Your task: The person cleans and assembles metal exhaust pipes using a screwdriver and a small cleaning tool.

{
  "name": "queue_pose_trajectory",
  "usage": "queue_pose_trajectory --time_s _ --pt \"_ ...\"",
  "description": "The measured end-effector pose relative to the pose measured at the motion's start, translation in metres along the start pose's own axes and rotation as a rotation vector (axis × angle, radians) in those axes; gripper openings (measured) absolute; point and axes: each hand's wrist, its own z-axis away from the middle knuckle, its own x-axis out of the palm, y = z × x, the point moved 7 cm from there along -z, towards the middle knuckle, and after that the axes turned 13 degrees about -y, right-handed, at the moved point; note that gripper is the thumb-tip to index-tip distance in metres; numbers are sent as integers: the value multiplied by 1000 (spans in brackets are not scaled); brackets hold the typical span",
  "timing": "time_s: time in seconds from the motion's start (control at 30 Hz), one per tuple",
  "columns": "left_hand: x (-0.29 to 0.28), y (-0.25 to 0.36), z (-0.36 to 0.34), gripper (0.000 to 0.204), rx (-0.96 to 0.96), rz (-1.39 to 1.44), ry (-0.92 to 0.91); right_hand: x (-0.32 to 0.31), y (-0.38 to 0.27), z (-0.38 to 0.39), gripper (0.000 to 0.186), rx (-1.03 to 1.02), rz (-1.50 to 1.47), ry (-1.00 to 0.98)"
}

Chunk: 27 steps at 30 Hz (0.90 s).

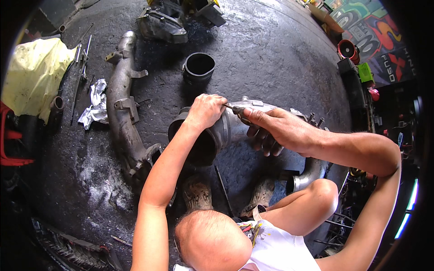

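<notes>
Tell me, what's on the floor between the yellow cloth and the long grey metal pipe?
In the head view, a crumpled white rag and a few thin metal tools lie between the yellow cloth and the long grey pipe.

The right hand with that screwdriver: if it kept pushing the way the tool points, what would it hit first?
The right hand aims its screwdriver leftward, so it would likely meet the left hand gripping the rubber hose end first, though depth is hard to judge.

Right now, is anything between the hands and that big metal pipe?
Nothing visible. The left hand rests right on the pipe by its black hose end. The right hand lies on the pipe too, holding a screwdriver against it.
</notes>
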Motion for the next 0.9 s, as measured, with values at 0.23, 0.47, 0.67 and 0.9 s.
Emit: queue_pose_trajectory --time_s 0.23,0.47,0.67,0.9 --pt "16 7 -8 17 -14 -100 -76 2 3 4 76 25 -25 29" --pt "14 4 -5 16 -21 -131 -87 2 -17 17 53 95 153 70" --pt "4 1 2 25 -27 -113 -13 -19 -24 7 47 122 374 69" --pt "1 3 1 30 -25 -36 -37 -10 -55 14 40 -1 1249 108"
